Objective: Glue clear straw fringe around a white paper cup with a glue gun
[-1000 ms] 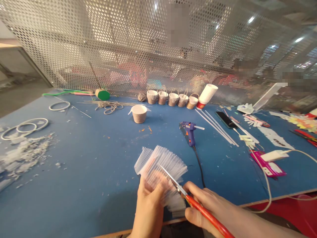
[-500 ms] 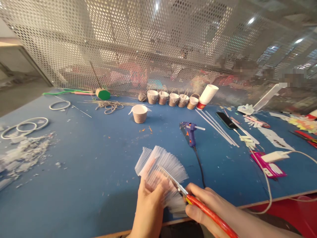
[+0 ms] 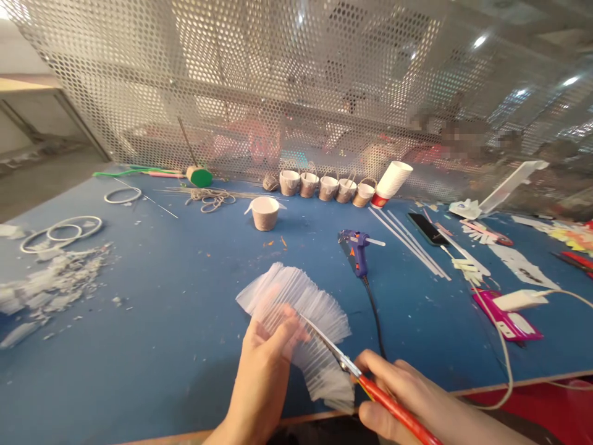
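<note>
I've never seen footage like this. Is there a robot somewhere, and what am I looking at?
There's no robot here, just a person's bare hands. The view comes from a camera worn on their head, looking forward and down.

The left hand grips a pleated, see-through sheet. The right hand holds red-handled scissors, whose blades lie at the sheet; I can't tell whether they are cutting.

On the blue table beyond are a small cup, a glue gun, a row of five little baskets and a stack of paper cups. White scraps lie to the left, and a dark phone to the right. A perforated metal screen stands behind.
</note>
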### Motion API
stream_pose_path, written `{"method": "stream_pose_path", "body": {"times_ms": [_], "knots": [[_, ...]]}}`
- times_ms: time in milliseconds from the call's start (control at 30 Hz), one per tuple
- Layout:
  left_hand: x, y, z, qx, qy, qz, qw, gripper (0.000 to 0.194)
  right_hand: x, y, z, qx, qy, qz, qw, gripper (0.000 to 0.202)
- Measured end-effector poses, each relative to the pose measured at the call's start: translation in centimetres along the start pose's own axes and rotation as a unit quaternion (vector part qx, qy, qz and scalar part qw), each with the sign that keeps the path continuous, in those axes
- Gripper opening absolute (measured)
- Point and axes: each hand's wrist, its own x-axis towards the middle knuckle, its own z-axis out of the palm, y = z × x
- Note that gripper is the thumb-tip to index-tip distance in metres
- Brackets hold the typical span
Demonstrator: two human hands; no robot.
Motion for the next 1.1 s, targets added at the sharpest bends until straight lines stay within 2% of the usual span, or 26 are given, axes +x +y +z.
{"method": "stream_pose_path", "body": {"times_ms": [133,400,600,733,933,1100], "knots": [[-0.1,-0.2,-0.1,0.019,-0.019,0.019,0.999,0.046,-0.3,-0.2,0.5,-0.013,0.029,0.018,0.999,0.021],[-0.6,-0.3,0.4,0.063,-0.020,0.045,0.997,0.065,0.3,-1.6,-0.9,-0.039,-0.019,0.008,0.999,0.017],[-0.9,-0.7,0.4,0.067,-0.030,0.034,0.997,0.070,0.8,-1.9,-1.3,-0.011,-0.050,-0.015,0.999,0.015],[-0.9,-0.8,0.3,0.070,-0.030,0.028,0.997,0.072,1.0,-1.2,-0.9,-0.007,-0.035,-0.029,0.999,0.017],[-0.8,-0.9,0.2,0.052,-0.020,0.017,0.998,0.072,1.0,1.1,0.9,0.025,0.009,-0.053,0.998,0.023],[-0.7,-1.0,-0.1,0.059,-0.019,0.014,0.998,0.075,0.9,1.1,0.6,0.033,0.004,-0.050,0.998,0.020]]}}
